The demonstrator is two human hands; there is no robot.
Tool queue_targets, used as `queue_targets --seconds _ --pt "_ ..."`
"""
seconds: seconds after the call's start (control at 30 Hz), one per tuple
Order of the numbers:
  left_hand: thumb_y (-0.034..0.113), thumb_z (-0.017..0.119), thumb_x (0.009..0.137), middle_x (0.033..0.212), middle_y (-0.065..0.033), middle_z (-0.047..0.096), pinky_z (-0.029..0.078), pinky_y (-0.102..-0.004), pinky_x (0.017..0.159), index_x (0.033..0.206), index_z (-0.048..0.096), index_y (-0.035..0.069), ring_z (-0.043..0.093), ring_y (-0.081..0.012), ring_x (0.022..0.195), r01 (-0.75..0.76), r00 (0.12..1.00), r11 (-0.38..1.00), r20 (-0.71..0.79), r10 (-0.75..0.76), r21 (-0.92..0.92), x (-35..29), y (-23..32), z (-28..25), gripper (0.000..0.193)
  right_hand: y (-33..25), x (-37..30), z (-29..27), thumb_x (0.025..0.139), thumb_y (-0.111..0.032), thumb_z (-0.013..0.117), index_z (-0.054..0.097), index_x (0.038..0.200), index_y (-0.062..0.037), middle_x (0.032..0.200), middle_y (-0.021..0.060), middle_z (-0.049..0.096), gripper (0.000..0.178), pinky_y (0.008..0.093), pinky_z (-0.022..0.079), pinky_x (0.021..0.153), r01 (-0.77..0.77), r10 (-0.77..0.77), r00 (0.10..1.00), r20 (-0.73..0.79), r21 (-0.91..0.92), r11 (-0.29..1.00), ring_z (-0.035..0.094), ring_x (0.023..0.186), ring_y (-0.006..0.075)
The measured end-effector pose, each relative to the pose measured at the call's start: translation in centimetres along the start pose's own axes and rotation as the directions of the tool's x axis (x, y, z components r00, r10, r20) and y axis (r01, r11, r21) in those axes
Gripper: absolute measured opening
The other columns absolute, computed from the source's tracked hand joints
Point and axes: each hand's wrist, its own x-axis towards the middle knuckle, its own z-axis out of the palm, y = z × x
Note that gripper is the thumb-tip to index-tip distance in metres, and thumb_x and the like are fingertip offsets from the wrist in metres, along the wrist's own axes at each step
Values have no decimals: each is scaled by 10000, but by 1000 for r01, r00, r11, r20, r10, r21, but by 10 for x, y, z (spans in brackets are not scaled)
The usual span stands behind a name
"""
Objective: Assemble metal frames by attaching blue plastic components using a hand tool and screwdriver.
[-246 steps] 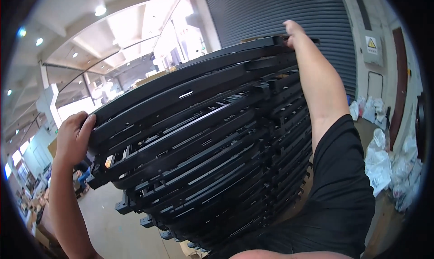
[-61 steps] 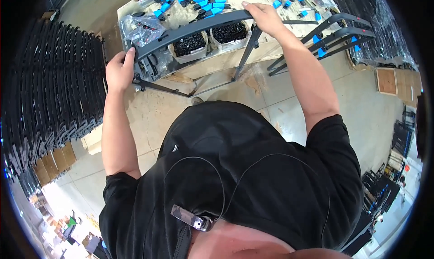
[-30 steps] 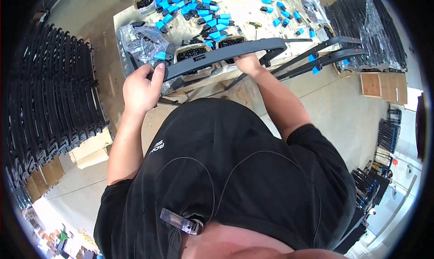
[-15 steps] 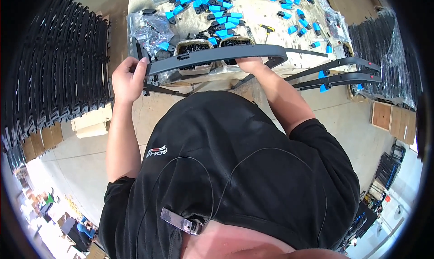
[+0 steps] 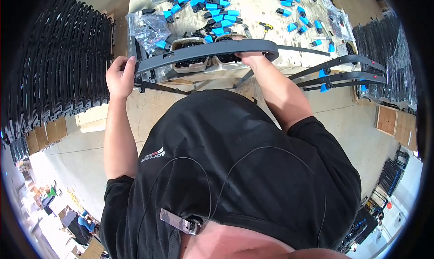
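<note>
At the wooden worktable (image 5: pixel 254 9), the black curved-bar frame (image 5: pixel 203 49) crosses before the parts bins (image 5: pixel 189 69), likely placed for easy reach, its left end pinched by the left hand (image 5: pixel 120 80), apparently for steadiness, while the right hand (image 5: pixel 252 60), partly hidden behind it, has an unclear grip.

The table (image 5: pixel 251 10) carries blue pieces (image 5: pixel 221 30), a yellow tool (image 5: pixel 267 27) and plastic bags (image 5: pixel 149 31).

Factory workshop: stacked black frames (image 5: pixel 68 55), workbench (image 5: pixel 251 10) strewn with blue-and-black parts (image 5: pixel 220 19), tubs (image 5: pixel 191 69) of small pieces (image 5: pixel 184 44)
</note>
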Motion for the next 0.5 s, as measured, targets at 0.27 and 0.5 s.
queue_targets --seconds 0.27,0.5 --pt "288 708 940 649 -29 603 443 -270 587 854 683 -1 525 -85 615 -42 999 998 -11 41 -55 3 -3 1 303 -3 9 -2 893 -172 624 721 965 -4 912 178 710 207 405 544 816 425 -475 825 306 -890 164 703 877 285" --pt "272 671 954 716 -53 609 447 -281 638 883 676 -16 532 -109 679 5 1000 999 30 -4 -38 -2 6 -4 297 -2 -7 11 953 -229 513 626 1234 -92 1273 234 601 332 495 513 975 275 -232 923 306 -948 -158 630 1143 403"
